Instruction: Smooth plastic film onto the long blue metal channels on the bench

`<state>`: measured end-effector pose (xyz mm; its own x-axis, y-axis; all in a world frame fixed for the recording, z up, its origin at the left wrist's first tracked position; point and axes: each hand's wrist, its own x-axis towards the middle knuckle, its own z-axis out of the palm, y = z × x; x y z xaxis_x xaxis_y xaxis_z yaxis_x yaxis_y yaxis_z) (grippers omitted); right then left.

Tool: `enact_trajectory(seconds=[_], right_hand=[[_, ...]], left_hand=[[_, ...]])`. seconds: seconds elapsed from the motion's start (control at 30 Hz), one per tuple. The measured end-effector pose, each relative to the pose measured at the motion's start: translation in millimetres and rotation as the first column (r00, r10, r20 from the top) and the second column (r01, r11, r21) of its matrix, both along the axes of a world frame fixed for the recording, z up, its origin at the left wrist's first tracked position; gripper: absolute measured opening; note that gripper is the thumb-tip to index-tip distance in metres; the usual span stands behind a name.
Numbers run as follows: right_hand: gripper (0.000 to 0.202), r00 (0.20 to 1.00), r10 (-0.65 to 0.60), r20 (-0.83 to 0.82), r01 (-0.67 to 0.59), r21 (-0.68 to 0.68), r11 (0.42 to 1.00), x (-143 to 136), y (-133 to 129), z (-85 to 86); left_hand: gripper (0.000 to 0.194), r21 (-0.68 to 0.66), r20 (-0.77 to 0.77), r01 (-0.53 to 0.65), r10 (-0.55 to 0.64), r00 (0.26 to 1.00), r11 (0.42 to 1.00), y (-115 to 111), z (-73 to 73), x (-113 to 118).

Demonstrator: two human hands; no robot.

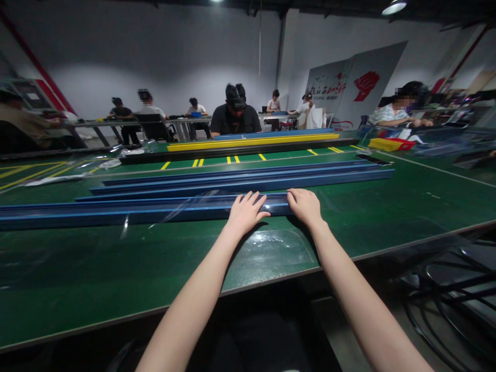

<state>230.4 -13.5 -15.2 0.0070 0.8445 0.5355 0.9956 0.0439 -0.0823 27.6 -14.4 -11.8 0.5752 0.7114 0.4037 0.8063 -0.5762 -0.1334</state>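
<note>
A long blue channel-shaped strip (96, 213) lies across the green table in front of me, running out of view on the left. My left hand (246, 211) rests on it near its right part, fingers spread and the thumb pointing right. At the strip's right end is my right hand (305, 205), its fingers curled over that end. Clear plastic film (180, 206) lies loosely along the strip, its full extent hard to make out. Just behind, several similar blue strips (248, 180) lie side by side.
Farther back lie a yellow strip (251, 141) and a black strip (240, 150). A person (236, 114) sits across the table. A yellow and red tray (390, 144) stands at the right. Black metal chair frames (445, 289) are by the table's right front edge.
</note>
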Motion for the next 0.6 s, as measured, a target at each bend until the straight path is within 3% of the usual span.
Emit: enact_trajectory(seconds=[0.23, 0.37, 0.5, 0.6], right_hand=[[0.03, 0.995, -0.084, -0.052, 0.09, 0.132, 0.987, 12, 3, -6.8], [0.028, 0.997, -0.031, -0.068, 0.046, 0.235, 0.971, 10, 1, -6.6], [0.033, 0.996, 0.091, 0.004, -0.09, 0.195, 0.977, -5, -5, -1.6], [0.036, 0.994, 0.104, 0.031, -0.107, 0.096, 0.99, -14, -8, 1.6]], left_hand=[[0.059, -0.064, 0.021, -0.163, 0.164, 0.986, 0.985, 2, 1.2, -3], [0.061, -0.075, 0.03, -0.197, 0.2, 0.979, 0.978, 1, -1.6, 0], [0.061, -0.053, 0.048, -0.189, 0.191, 0.98, 0.981, 0, -4.6, 2], [0.061, -0.042, 0.063, -0.162, 0.164, 0.984, 0.986, -2, -4.7, 3]])
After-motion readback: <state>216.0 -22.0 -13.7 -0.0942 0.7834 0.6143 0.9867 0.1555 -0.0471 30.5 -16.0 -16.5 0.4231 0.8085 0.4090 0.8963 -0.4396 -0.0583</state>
